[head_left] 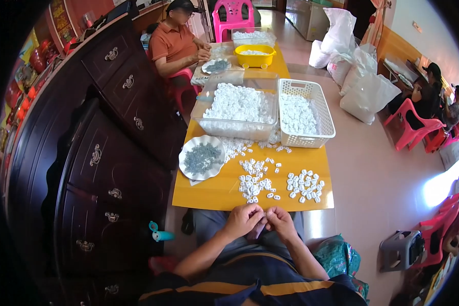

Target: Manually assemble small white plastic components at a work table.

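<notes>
My left hand (242, 220) and my right hand (281, 223) meet over my lap, just off the near edge of the yellow table (204, 196). Both are closed in a pinch, fingertips almost touching; what they hold is too small and covered to make out. Just beyond my left hand lies a loose pile of small white plastic pieces (254, 184) with dark holes. A second group of white pieces (306, 185) is spread to the right, showing paler faces. On the left stands a scalloped white plate (184, 164) of small grey parts (203, 157).
Farther back are a clear bin (234, 128) and a white basket (306, 139), both full of white pieces, then a yellow tub (245, 60). A co-worker (176, 41) sits at the far left. Dark drawers (112, 168) flank the left; white sacks (362, 76) stand right.
</notes>
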Motion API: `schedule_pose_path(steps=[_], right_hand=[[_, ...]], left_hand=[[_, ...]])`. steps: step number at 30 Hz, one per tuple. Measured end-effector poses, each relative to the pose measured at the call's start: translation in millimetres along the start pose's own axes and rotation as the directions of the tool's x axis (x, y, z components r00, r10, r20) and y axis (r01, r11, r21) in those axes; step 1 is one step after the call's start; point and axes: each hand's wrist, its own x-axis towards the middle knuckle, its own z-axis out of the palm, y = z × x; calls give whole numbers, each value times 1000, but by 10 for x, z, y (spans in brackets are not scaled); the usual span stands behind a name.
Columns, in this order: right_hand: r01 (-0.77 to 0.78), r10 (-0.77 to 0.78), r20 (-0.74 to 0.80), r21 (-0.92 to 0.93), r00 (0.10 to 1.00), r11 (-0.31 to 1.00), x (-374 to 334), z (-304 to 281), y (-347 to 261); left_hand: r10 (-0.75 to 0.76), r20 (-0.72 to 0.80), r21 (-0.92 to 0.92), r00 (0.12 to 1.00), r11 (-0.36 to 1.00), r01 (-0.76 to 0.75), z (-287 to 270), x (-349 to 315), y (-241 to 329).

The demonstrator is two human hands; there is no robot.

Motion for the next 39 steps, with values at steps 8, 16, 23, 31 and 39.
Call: schedule_pose_path(steps=[8, 16, 23, 31, 39], right_hand=[[186, -190, -28, -116, 981, 976, 170, -136, 97], [170, -169, -21, 39, 985, 985, 66, -111, 15], [185, -186, -80, -22, 979, 982, -13, -63, 59], [185, -191, -88, -71, 978, 980, -6, -41, 44], [177, -181, -84, -47, 980, 983, 16, -59, 67]], left_hand=[[-23, 0, 69, 1000, 997, 23, 118, 151, -158], [-105, -2, -47, 994, 993, 105, 166, 121, -36], [-90, -14, 18, 996, 996, 90, 177, 80, 60], [-107, -3, -1, 994, 994, 107, 203, 121, 69], [-116, 14, 9, 993, 993, 116, 197, 135, 33]])
